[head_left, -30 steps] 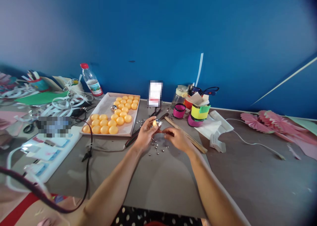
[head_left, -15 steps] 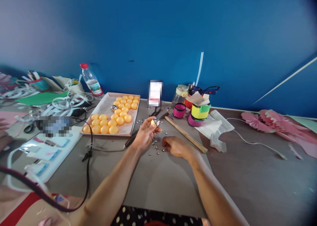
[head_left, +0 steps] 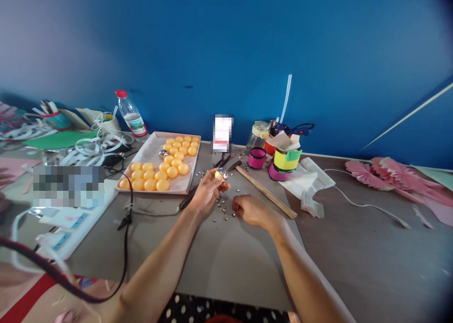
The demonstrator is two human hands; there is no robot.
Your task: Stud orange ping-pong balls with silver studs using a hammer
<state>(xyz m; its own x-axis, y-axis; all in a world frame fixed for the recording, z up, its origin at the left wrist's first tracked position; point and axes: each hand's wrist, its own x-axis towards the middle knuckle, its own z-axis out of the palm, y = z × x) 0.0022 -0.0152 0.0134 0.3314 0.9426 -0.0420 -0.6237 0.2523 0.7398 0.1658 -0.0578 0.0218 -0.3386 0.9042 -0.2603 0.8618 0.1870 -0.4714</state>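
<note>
Holding: a small yellow ball partly covered in silver studs [head_left: 221,174] is pinched in the left hand [head_left: 208,191], raised above the grey table [head_left: 354,257].
Right hand [head_left: 252,210]: curled on loose silver studs [head_left: 223,210]; its grip cannot be told.
Labels: the plastic bottle's label [head_left: 137,123] is unreadable.
Room: blue wall [head_left: 226,44].

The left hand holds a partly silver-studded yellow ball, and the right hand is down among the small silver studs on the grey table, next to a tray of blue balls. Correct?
Not quite: in the head view the balls in the tray are orange-yellow, not blue. The left hand does hold the studded ball; the right hand is by the studs.

Bright even daylight, soft shadows; wide-angle bending and dark vignette at right edge; mild blur.
</note>
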